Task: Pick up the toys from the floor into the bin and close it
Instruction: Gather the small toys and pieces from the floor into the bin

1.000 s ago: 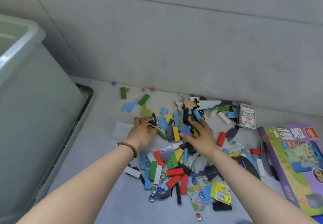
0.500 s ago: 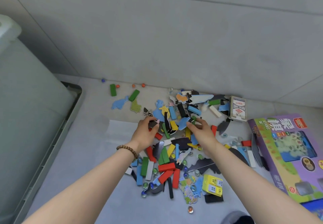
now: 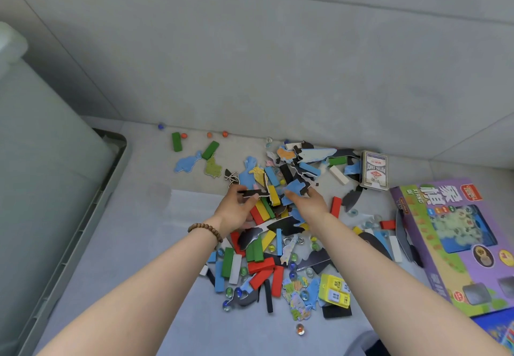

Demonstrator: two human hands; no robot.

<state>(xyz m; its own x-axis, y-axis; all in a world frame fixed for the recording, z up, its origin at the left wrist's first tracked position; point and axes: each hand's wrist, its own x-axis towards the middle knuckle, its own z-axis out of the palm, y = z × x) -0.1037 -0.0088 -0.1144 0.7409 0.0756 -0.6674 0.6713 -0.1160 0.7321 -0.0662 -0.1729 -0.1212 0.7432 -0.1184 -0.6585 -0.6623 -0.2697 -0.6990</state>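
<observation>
A heap of toys [image 3: 278,250] covers the grey floor: coloured wooden blocks, flat puzzle pieces, glass marbles. Both hands cup a bunch of blocks and puzzle pieces [image 3: 271,201] between them, just above the heap. My left hand [image 3: 236,209], with a bead bracelet on its wrist, curls round the bunch from the left. From the right, my right hand [image 3: 307,204] pinches blue puzzle pieces against it. The translucent bin [image 3: 41,161] stands at the left; its opening is out of view.
The bin's grey lid [image 3: 91,216] lies on the floor under the bin. A card deck box [image 3: 374,170] leans by the wall. A purple game box [image 3: 459,241] lies at the right. Green blocks [image 3: 176,141] and small marbles [image 3: 217,134] sit along the wall.
Both hands have drawn together and closed round a bunch of blocks and puzzle pieces, raising it slightly off the heap. The view has shifted right, leaving less of the bin in sight.
</observation>
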